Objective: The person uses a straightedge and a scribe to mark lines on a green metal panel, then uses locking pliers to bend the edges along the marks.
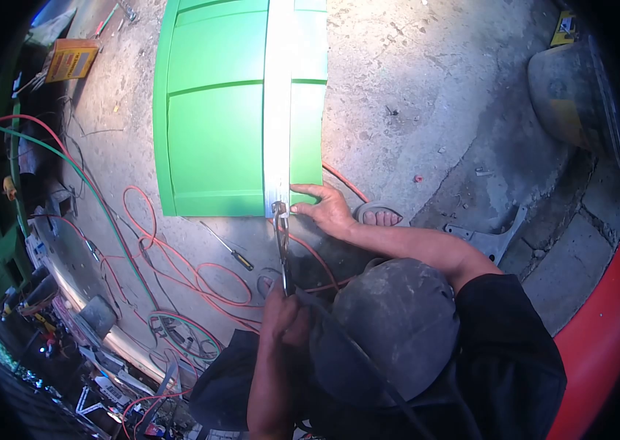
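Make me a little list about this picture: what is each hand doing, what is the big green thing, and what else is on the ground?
Place: rough concrete floor
Big thing: green metal panel lying flat, with a pale metal strip along it
Left hand: grips the handle of a long tool whose tip meets the strip's near end
Right hand: pressed on the panel's near corner, beside the strip
Nearby: screwdriver, red hoses, green hose, sandal with toes

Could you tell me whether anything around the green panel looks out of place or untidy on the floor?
Yes. Red hose lies in loose tangled loops across the concrete floor beside the green panel, close to the left hand holding the long pliers-like tool. A screwdriver lies loose among the loops. The panel itself looks undamaged.
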Action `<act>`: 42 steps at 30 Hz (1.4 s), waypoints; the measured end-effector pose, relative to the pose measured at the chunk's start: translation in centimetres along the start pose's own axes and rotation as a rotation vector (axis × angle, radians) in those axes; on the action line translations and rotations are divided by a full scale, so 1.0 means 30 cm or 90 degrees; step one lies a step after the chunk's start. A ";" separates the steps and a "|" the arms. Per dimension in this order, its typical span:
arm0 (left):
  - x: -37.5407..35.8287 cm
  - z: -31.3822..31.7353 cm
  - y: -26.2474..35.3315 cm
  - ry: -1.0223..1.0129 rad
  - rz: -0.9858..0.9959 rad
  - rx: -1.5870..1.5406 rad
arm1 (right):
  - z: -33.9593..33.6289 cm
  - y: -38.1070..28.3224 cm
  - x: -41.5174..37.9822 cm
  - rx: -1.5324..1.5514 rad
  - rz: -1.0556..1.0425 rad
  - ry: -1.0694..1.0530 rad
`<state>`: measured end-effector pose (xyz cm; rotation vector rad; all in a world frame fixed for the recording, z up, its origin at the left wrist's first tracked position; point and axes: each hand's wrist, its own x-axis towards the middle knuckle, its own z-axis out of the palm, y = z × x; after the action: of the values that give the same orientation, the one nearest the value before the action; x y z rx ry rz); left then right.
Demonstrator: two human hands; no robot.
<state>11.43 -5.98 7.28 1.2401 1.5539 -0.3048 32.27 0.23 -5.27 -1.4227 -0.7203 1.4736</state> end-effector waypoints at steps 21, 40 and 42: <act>-0.003 0.012 0.019 0.023 -0.070 0.007 | 0.006 0.009 0.003 -0.005 0.007 0.008; 0.084 0.068 -0.108 0.115 -0.089 0.167 | -0.018 0.009 -0.001 -0.052 0.010 -0.020; 0.039 0.014 0.042 0.069 -0.132 0.167 | -0.032 0.014 -0.001 -0.048 0.001 -0.029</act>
<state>12.84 -5.12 6.64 1.3144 1.7825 -0.6006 33.10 -0.13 -5.79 -1.4502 -0.8120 1.4977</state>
